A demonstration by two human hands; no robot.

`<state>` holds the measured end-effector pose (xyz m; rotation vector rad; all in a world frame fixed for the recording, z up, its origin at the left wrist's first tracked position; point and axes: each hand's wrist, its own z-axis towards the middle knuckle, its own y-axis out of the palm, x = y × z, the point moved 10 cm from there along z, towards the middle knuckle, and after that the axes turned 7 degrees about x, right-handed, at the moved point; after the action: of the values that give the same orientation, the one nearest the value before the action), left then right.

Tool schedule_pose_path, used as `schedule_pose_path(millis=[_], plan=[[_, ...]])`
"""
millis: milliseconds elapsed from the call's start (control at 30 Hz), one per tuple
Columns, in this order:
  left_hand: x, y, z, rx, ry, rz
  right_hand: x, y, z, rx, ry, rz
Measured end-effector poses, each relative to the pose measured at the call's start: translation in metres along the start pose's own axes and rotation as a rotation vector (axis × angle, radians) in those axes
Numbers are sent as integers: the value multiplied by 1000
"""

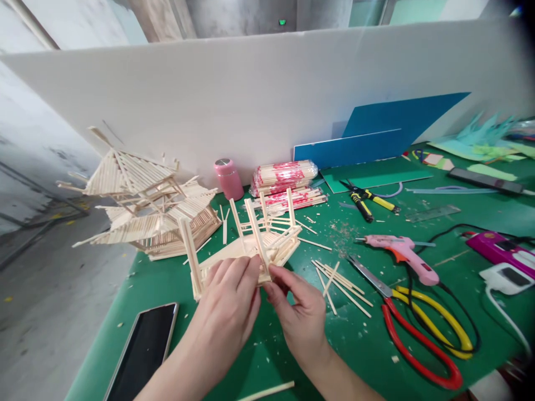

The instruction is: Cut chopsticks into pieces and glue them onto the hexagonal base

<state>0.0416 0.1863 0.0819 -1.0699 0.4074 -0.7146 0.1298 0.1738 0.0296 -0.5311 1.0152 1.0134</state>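
Stick frame (251, 242), near edge behind fingers (246, 273)

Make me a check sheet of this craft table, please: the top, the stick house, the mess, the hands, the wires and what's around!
Surface: green table, flecked with wood bits.
Job's things: small stick frame, posts pointing up; a finished stick house stands at its left.
Clutter: loose sticks, stick packs, pink jar, phone, red and yellow shears, yellow pliers, ruler.
Grips: left hand and right hand both pinch the frame's near edge.
Cables: black cord runs from the pink glue gun; white cord at far right.
Surroundings: white board behind, blue sheets leaning on it, grey floor at left.
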Motion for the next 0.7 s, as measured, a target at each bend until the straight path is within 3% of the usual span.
schedule_pose_path(millis=[700], plan=[[3, -2, 1, -2, 29, -10, -2, 0, -1, 1, -9, -1]])
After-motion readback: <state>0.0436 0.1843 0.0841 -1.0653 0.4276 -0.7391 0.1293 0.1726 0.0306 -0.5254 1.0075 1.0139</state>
